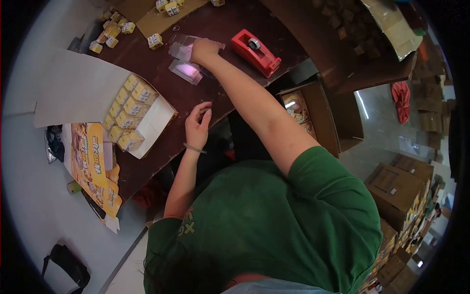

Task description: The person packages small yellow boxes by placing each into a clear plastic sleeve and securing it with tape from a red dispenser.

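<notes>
My right hand (pixel 205 51) reaches across the dark red table (pixel 161 105). Its fingers are closed on a clear plastic box (pixel 182 50), with the fingertips partly hidden from view. Just below it lies another clear plastic box (pixel 187 71) with a pinkish shine. My left hand (pixel 198 123) is held near the table's front edge, fingers loosely bent and apart, with nothing in it. To the right of my right hand stands a red tape dispenser (pixel 255 52).
A white-lined carton (pixel 161 117) at left holds rows of small yellow-and-white boxes (pixel 128 110). More small boxes (pixel 112 32) lie at the back left. An orange printed carton (pixel 90 161) hangs past the left edge. Open cardboard boxes (pixel 318 112) stand at right.
</notes>
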Demonstrator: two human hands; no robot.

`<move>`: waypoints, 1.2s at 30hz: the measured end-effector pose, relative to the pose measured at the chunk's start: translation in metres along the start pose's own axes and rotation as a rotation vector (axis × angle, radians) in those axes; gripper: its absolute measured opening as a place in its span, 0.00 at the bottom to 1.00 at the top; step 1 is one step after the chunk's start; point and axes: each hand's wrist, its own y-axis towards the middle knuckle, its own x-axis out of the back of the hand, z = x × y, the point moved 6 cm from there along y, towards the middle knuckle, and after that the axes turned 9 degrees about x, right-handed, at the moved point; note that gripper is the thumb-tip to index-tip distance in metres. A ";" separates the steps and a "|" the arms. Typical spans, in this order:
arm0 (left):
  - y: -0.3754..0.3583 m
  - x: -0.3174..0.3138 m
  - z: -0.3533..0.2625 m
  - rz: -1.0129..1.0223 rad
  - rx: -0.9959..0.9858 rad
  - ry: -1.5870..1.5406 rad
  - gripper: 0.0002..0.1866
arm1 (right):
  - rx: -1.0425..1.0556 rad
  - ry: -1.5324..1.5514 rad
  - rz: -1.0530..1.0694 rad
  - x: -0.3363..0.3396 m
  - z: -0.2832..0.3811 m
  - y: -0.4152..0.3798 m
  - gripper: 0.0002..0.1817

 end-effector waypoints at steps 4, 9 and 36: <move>-0.005 0.009 0.001 0.002 0.005 -0.051 0.12 | 0.091 0.381 0.003 -0.008 -0.020 0.003 0.18; -0.006 0.019 0.007 0.036 0.079 -0.193 0.16 | 0.083 1.235 0.026 -0.038 -0.063 -0.024 0.08; -0.049 -0.034 -0.022 0.580 0.396 -0.725 0.33 | 0.795 0.503 -0.425 0.068 -0.024 -0.227 0.09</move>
